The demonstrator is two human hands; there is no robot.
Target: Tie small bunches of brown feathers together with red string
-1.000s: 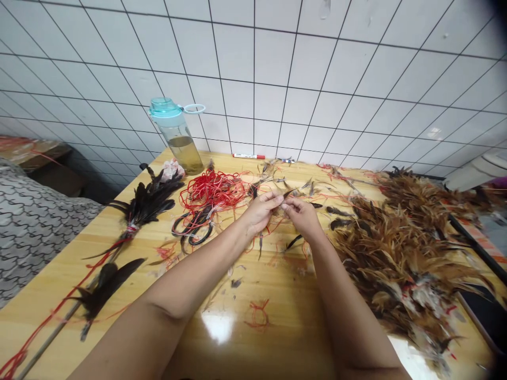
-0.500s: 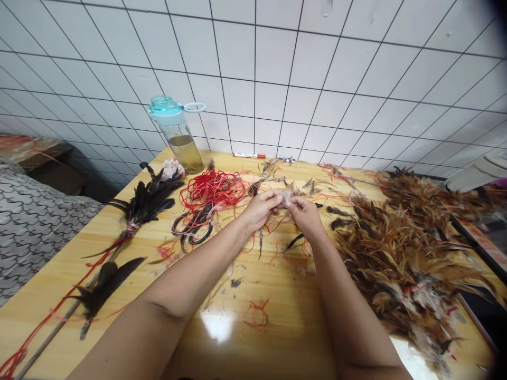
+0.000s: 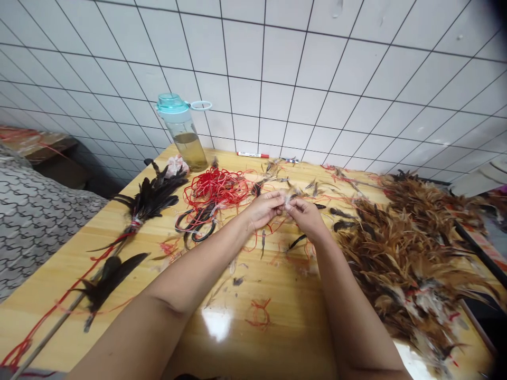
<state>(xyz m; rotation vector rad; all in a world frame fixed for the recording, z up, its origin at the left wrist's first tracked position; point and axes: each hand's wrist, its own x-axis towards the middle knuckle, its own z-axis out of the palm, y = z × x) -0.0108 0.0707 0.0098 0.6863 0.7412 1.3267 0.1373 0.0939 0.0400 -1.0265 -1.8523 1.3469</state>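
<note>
Over the middle of the wooden table, my left hand [image 3: 266,207] and my right hand [image 3: 304,214] meet, fingertips nearly touching. Both are closed in a pinch on a small tuft of pale, fluffy feathers [image 3: 290,194]. The fingers partly cover it, so how many feathers there are cannot be made out. Left of my left hand lies a tangled heap of red string [image 3: 217,187], with black-handled scissors [image 3: 197,224] just in front of it. To the right of my right hand spreads a big pile of brown feathers [image 3: 404,237].
A stick [image 3: 51,338] with a bundle of black feathers [image 3: 152,195] tied on lies at the left, a loose black feather [image 3: 111,279] beside it. A water bottle [image 3: 190,150] stands at the back, near a red-capped marker [image 3: 252,155]. A tiled wall [image 3: 277,68] rises behind.
The whole scene has shifted slightly right in view as the head turned a little left. Both hands stay together on the feather tuft.
</note>
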